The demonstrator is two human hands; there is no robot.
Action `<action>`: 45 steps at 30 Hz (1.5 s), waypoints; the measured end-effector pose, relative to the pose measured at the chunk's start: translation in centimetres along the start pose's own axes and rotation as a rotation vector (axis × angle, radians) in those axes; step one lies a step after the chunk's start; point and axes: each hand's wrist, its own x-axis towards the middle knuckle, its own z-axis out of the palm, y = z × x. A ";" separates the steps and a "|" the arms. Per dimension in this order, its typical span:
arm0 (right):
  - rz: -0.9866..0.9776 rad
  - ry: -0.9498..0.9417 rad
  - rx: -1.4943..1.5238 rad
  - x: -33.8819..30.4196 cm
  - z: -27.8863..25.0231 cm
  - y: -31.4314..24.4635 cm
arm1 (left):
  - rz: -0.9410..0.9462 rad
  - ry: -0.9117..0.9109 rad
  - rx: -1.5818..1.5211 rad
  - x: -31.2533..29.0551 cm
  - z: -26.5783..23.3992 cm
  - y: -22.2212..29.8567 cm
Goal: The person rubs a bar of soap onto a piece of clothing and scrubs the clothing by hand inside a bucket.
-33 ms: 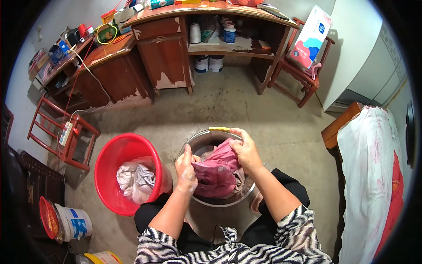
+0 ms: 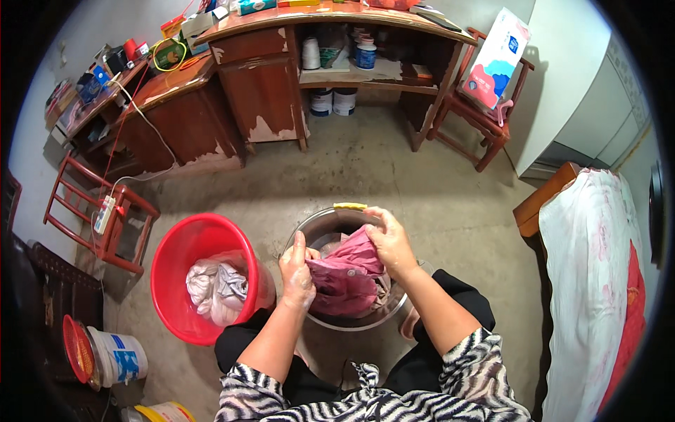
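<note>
My left hand (image 2: 297, 273) and my right hand (image 2: 391, 244) hold a wet pink garment (image 2: 346, 287) between them, over a round metal basin (image 2: 353, 325). The left hand grips it with the thumb pointing up, and suds show on that hand and wrist. The right hand pinches the garment's upper right part. Small round button-like spots show on the darker pink cloth. Under it, greyish-brown cloth (image 2: 382, 290) lies in the basin. A yellow strip-like piece (image 2: 349, 206) sits on the far rim, near my right fingertips. What lies beneath the garment is mostly hidden.
Left of the basin stands a red bucket (image 2: 166, 281) with white and pale grey cloths (image 2: 216, 285). A chair (image 2: 126, 218) carries a power strip (image 2: 105, 214). Farther off are a worn wooden desk (image 2: 256, 98) and another chair (image 2: 478, 126). A covered bed (image 2: 587, 281) is at right.
</note>
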 end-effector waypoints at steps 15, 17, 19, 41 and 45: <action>-0.351 -0.340 -0.718 -0.2 -0.5 1.2 | -0.120 0.148 -0.083 1.2 -1.1 -0.4; -0.033 -0.216 -0.007 -0.1 0.4 3.0 | -0.178 0.132 -0.066 1.1 -1.0 -1.4; -0.005 -0.158 -0.004 -1.4 2.9 2.2 | -0.260 0.108 -0.071 1.8 -2.2 -3.1; -0.559 -0.142 -0.874 -4.4 7.0 7.0 | -0.452 -0.065 -0.319 0.8 -4.3 -5.4; -0.283 -0.048 -0.799 0.2 2.2 9.8 | -0.436 -0.017 -0.203 -1.4 0.7 -4.6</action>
